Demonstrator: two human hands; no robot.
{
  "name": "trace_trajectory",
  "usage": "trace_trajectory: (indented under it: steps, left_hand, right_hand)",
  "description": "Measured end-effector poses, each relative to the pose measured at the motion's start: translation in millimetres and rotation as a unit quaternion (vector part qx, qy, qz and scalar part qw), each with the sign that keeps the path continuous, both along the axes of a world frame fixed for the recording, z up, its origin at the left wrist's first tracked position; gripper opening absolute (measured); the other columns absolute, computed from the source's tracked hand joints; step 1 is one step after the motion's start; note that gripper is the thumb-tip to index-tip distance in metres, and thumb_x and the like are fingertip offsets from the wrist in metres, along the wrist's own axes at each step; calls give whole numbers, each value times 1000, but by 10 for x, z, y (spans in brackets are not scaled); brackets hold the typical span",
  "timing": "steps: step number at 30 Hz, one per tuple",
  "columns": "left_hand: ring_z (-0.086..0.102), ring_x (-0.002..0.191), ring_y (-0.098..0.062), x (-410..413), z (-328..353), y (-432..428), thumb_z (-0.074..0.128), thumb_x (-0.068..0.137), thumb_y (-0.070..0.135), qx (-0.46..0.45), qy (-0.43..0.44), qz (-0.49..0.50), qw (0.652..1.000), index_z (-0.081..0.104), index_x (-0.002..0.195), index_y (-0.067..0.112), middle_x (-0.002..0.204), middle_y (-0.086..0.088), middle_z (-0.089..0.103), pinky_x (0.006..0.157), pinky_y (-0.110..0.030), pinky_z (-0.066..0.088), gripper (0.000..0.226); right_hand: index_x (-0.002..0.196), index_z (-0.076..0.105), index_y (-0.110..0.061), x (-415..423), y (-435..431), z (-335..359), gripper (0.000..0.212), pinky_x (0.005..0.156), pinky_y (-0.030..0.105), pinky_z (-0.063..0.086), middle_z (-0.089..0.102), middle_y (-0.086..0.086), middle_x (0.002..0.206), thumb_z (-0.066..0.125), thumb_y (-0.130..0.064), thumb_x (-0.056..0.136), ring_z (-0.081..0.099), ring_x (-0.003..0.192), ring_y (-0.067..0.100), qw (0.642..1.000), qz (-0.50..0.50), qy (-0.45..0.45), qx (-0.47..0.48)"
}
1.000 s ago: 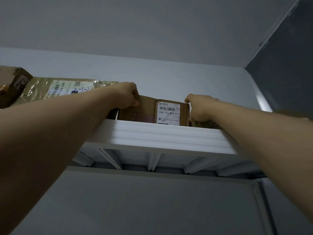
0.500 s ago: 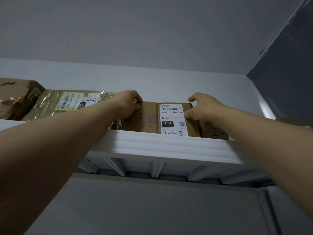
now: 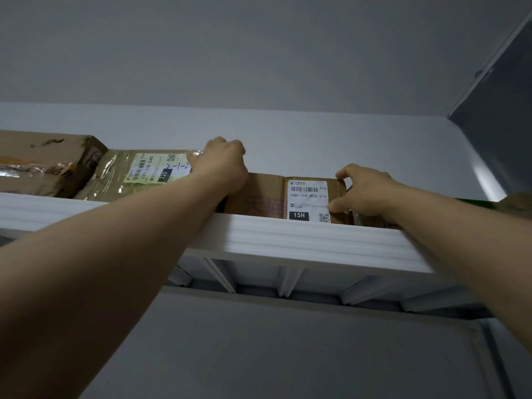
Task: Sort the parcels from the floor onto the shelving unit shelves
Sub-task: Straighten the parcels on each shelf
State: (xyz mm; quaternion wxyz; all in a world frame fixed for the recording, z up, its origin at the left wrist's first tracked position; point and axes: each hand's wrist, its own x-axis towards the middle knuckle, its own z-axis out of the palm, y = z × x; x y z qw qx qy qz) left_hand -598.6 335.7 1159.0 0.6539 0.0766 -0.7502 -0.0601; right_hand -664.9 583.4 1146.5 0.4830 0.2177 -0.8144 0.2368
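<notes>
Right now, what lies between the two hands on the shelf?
Head view: the cardboard parcel with its white label fills the gap; left hand and right hand grip its ends.

Both bare arms stretch upward. The left arm comes in from 8 o'clock. The left hand (image 3: 226, 165) is seen from the back, its fingers curled over the upper left corner of the box (image 3: 259, 197). The right arm enters from 4 o'clock. The right hand (image 3: 367, 191) pinches the box's right edge, fingers bent.
</notes>
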Motion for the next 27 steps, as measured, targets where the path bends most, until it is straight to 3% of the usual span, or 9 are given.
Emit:
trace_trajectory:
  steps: [2,4,6,8,11,14,18,27]
  left_hand:
    - [47,127,-36,-11,-20,-17,56,88,15,27,-23,-19,999,52,135,21,140,-9,42,106,-53,40,48]
    - [46,126,-36,-16,-22,-5,53,85,13,25,-19,-12,999,52,133,19,138,-8,42,102,-54,41,48]
    - [35,135,-35,1,2,-7,49,83,11,1,-17,5,1000,46,138,20,144,-6,39,106,-61,33,56]
    - [14,148,-34,31,46,-67,44,86,9,-30,-36,23,999,32,149,22,155,-4,30,114,-65,15,65]
    - [-5,152,-29,45,89,-296,34,97,17,-46,-83,49,994,18,155,23,164,-2,16,117,-62,-1,60]
    - [5,151,-29,40,97,-477,29,101,37,-44,-107,58,992,25,153,24,161,-4,25,117,-62,3,54]
    - [30,137,-36,55,119,-434,34,101,40,-53,-80,50,994,41,142,19,146,-14,36,115,-50,19,46]
    - [32,132,-40,-34,158,-352,41,100,35,-55,-94,63,992,45,137,17,142,-18,33,112,-49,26,41]
  right_hand:
    - [139,43,-32,-38,-9,19,70,106,54,41,62,1,124,80,-42,80,47,125,30,1000,-11,-5,9]
    - [140,41,-32,-71,-16,43,74,105,55,42,62,2,127,80,-45,79,49,123,31,999,-28,-4,17]
    - [141,39,-32,-91,-23,63,78,104,56,43,62,2,130,81,-47,77,50,123,32,999,-37,-2,12]
    - [142,39,-31,-100,-31,70,81,104,56,44,62,3,130,82,-48,76,51,123,32,999,-42,-3,1]
    - [143,40,-29,-71,-55,63,82,102,55,45,62,2,130,82,-50,76,51,122,32,999,-50,-10,8]
    - [140,46,-25,-22,-71,56,74,101,50,46,59,1,119,81,-48,78,50,118,30,999,-48,-6,14]
    - [133,52,-20,37,-131,47,61,98,41,43,61,5,123,78,-45,82,49,107,25,998,-62,-5,32]
    - [114,56,-28,18,-157,-6,47,104,46,41,61,1,114,74,-51,77,47,119,32,995,-85,-17,47]
